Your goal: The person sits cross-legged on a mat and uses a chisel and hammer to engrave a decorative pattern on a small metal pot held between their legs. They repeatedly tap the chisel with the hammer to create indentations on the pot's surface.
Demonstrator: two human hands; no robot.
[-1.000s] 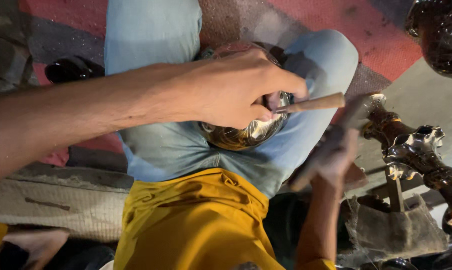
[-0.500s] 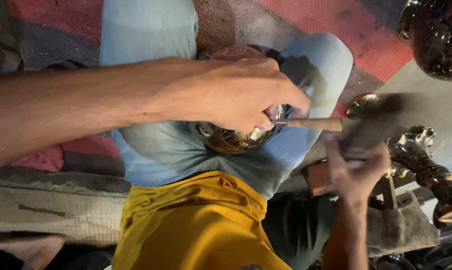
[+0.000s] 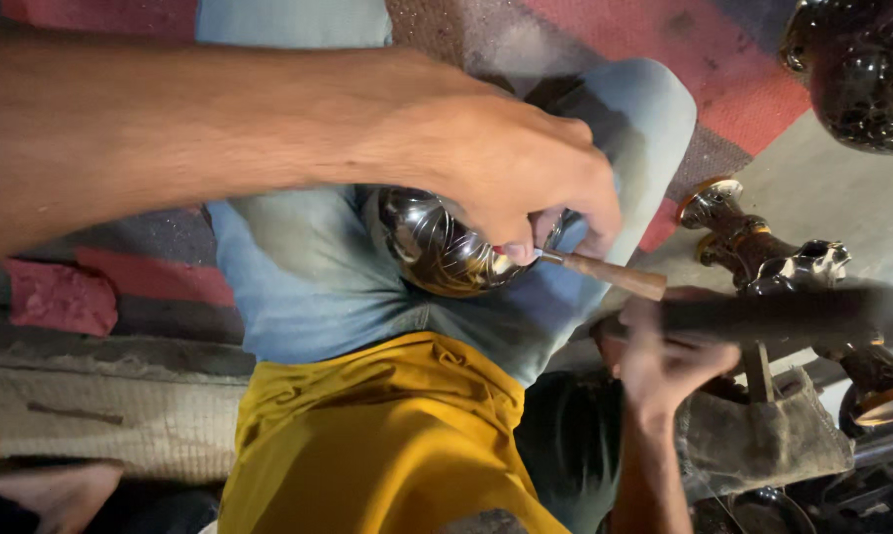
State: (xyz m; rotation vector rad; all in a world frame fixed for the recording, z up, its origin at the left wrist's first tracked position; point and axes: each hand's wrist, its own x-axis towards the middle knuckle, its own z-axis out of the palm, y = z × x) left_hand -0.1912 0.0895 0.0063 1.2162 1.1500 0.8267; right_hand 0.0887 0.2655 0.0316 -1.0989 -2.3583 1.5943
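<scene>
Left hand (image 3: 511, 178) is clamped over a shiny, rounded metal bowl (image 3: 437, 247), its engraved surface throwing back bright glints. The bowl sits on the person's lap, pressed against pale blue denim jeans (image 3: 308, 277). Between thumb and fingers that same hand pinches a slim punch tool (image 3: 605, 274) with a smooth brown wooden end, lying nearly level, its tip meeting the bowl's rim.

Right hand (image 3: 664, 361) is lower down, curled round the grip of a dark, long hammer-like bar (image 3: 783, 314). It's smeared with motion blur, so its exact shape can't be told. The bar's near end hangs just beside the butt of the punch.

Below the bowl, a mustard-yellow cloth shirt (image 3: 367, 445), creased. To the right, ornate polished metal stems (image 3: 753, 247) with brass rings on a grey surface, and a dark glossy dimpled vessel (image 3: 862, 69) up in the corner. A rough grey cloth bag (image 3: 763, 435) sits beneath.
</scene>
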